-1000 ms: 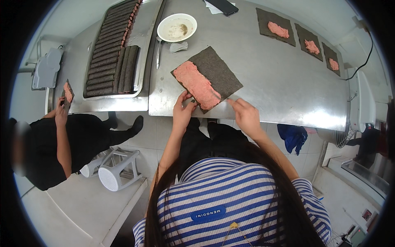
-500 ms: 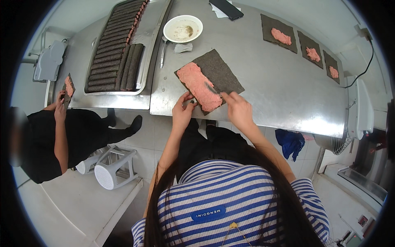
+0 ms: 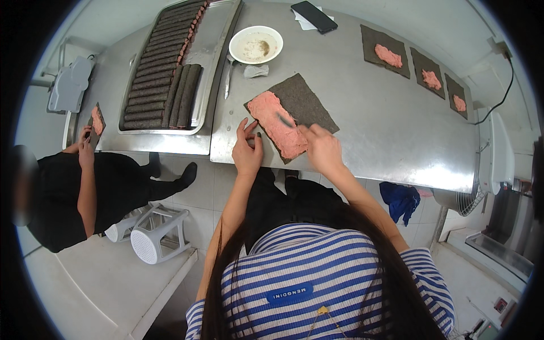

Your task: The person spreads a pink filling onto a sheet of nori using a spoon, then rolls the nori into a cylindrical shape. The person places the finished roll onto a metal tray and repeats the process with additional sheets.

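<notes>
A dark nori sheet (image 3: 307,103) lies at an angle near the front of the steel table, with pink minced paste (image 3: 271,120) spread over its left and near part. My right hand (image 3: 322,148) is closed round a small spreader (image 3: 285,119); its narrow grey blade lies on the paste, and its handle is hidden in my fingers. At the sheet's near left edge is my left hand (image 3: 247,152), fingers apart, its fingertips close to or touching the edge and holding nothing.
A white bowl (image 3: 256,45) of cloudy liquid, a spoon (image 3: 228,79) and a folded white wipe (image 3: 256,71) stand beyond. A tray (image 3: 211,73) holds dark rolls. Several paste-topped sheets (image 3: 368,46) lie far right, a phone (image 3: 314,17) at the back. A co-worker (image 3: 85,187) handles another sheet at left.
The spreader's blade has shifted slightly up and left over the paste. My left hand's fingers have spread and straightened along the sheet's edge. The whole view has shifted slightly.
</notes>
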Demonstrator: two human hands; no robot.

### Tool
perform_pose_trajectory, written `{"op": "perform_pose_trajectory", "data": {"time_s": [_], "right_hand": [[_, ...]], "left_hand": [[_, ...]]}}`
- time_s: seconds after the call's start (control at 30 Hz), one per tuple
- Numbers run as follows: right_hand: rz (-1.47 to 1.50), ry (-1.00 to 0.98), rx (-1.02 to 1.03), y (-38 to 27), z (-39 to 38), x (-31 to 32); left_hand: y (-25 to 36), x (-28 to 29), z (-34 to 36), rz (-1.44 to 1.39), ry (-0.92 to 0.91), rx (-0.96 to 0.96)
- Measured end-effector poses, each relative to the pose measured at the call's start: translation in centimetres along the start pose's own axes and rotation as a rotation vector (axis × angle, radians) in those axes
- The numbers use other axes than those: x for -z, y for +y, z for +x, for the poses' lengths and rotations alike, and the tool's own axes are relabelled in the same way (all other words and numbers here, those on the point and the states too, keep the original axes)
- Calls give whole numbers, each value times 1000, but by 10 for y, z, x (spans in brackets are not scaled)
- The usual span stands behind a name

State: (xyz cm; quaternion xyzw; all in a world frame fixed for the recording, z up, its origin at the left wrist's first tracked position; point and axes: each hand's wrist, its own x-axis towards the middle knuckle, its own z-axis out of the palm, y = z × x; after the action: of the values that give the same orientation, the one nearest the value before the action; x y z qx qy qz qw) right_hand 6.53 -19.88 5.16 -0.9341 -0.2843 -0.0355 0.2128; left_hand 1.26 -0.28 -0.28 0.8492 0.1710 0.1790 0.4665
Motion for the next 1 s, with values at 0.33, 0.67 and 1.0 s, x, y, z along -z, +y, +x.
{"op": "perform_pose_trajectory", "data": {"time_s": [0.33, 0.67, 1.0], "right_hand": [[-16, -96, 91, -9, 16, -10], [-215, -57, 31, -12, 41, -36], [-181, 0, -23, -8, 70, -29]], "left_hand": [[-8, 3, 17, 9, -17, 22], [-5, 1, 17, 9, -13, 6], [-7, 1, 16, 13, -9, 6]]}}
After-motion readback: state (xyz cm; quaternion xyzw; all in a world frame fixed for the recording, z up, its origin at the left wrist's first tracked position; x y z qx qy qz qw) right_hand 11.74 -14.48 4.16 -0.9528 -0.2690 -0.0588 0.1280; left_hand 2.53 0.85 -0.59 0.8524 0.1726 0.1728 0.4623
